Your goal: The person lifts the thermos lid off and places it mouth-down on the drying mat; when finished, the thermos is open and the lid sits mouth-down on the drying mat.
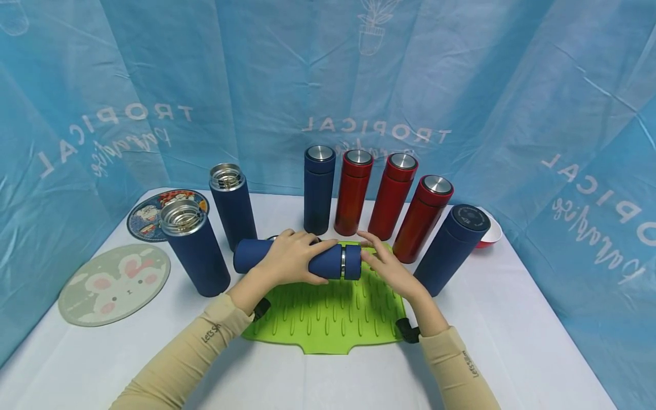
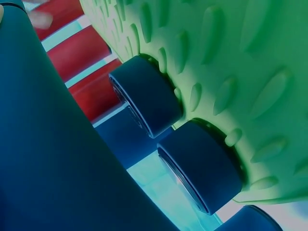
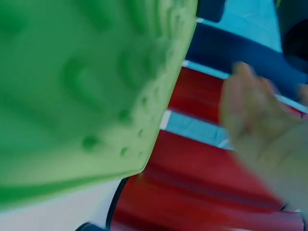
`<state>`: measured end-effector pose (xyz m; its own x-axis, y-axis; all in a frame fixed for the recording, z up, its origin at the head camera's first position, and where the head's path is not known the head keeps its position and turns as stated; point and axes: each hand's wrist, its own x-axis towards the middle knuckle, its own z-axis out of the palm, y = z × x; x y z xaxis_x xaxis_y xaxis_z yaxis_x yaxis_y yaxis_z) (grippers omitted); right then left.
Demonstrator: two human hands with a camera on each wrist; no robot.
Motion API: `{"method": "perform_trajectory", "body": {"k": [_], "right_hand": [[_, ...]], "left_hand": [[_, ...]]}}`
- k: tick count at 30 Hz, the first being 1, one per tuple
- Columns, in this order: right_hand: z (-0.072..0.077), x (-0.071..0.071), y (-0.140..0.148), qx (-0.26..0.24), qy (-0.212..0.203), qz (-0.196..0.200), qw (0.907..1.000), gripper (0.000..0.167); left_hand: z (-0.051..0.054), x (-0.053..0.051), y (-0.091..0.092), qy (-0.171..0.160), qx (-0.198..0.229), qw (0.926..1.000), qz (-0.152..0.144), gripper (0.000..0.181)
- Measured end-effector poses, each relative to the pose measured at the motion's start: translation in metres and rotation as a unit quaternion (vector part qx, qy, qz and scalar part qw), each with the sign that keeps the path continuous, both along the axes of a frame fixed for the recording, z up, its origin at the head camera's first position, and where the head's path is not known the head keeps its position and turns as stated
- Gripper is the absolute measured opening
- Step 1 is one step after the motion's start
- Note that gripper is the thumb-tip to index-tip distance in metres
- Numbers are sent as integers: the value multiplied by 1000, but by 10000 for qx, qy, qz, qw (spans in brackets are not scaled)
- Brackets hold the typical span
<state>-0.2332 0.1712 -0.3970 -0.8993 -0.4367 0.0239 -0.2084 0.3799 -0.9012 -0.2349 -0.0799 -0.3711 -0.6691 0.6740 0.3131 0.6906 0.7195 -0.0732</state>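
A blue bottle (image 1: 256,255) lies sideways above the green mat (image 1: 328,319), its cap end (image 1: 353,262) pointing right. My left hand (image 1: 292,256) grips it from above, thumb on the near side. Just beyond the cap end is my right hand (image 1: 392,270), fingers apart and slightly bent, holding nothing; whether a fingertip touches the cap cannot be told. The bottle's body (image 2: 62,134) fills the left of the left wrist view, beside two blue lids (image 2: 147,94) on the mat (image 2: 250,62). In the right wrist view my right hand (image 3: 264,130) is blurred.
Two blue bottles without lids (image 1: 197,250) (image 1: 233,208) stand left of the mat. Behind and right stand a blue bottle (image 1: 319,193), red bottles (image 1: 392,199) and another blue one (image 1: 448,250). A bowl (image 1: 489,234) is far right; two round mats (image 1: 115,285) lie left.
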Motion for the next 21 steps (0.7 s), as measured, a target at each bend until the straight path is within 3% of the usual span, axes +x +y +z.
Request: {"method": "perform_trajectory", "body": {"k": [5,12,21], "right_hand": [[5,1,-4,137,-731,-491,9960,60],[9,2,-7,62,-997,-274,9946,46],[6,3,-2,-103,-1090,-93,9939,55]], "left_hand": [[-1,-1,0,98,45,9999,-30,81],[-2,-1,-1,140,-5,9999,-35,81],[-3,-1,-2,156,75,9998,-10,82]]}}
